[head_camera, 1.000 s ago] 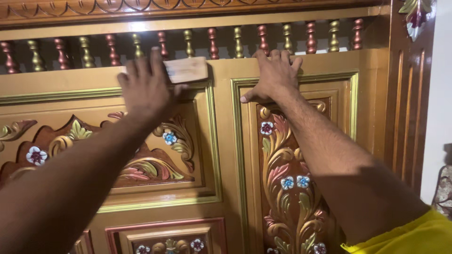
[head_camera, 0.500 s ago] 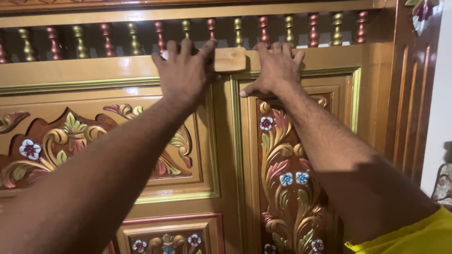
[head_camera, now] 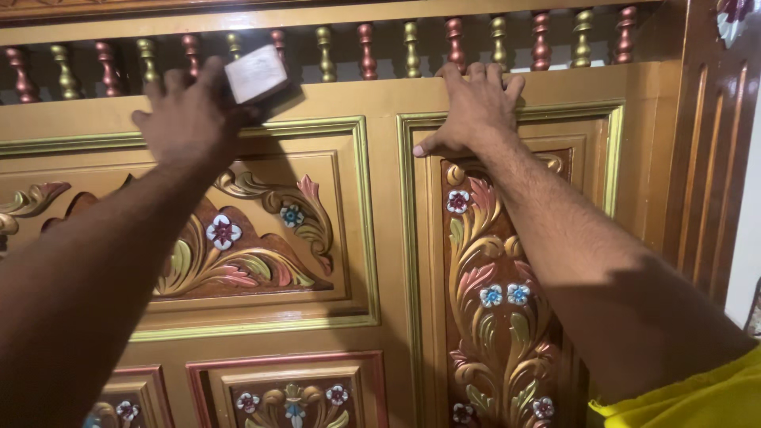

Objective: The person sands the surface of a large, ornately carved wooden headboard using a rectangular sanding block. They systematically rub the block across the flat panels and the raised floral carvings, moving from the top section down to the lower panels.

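Block: a small pale block sits in the fingertips of the left hand, pressed on the top rail of the door, just under the row of little posts.
Left hand: the left hand is part way closed, with its fingers curled around the block and the palm facing the wood.
Right hand: the right hand holds nothing. Its fingers are stretched out and hooked over the top edge of the rail, and its thumb points sideways toward the left hand.
Hands counted: two, well apart, both up high on the door.
Blocks counted: one.
Little posts: fifteen turned posts show in a row above both hands, some gold and some red.
Flower carvings: one big leafy carving lies below the left hand, and one tall one lies below the right hand.
Sleeve: a bit of yellow sleeve shows on the right arm.
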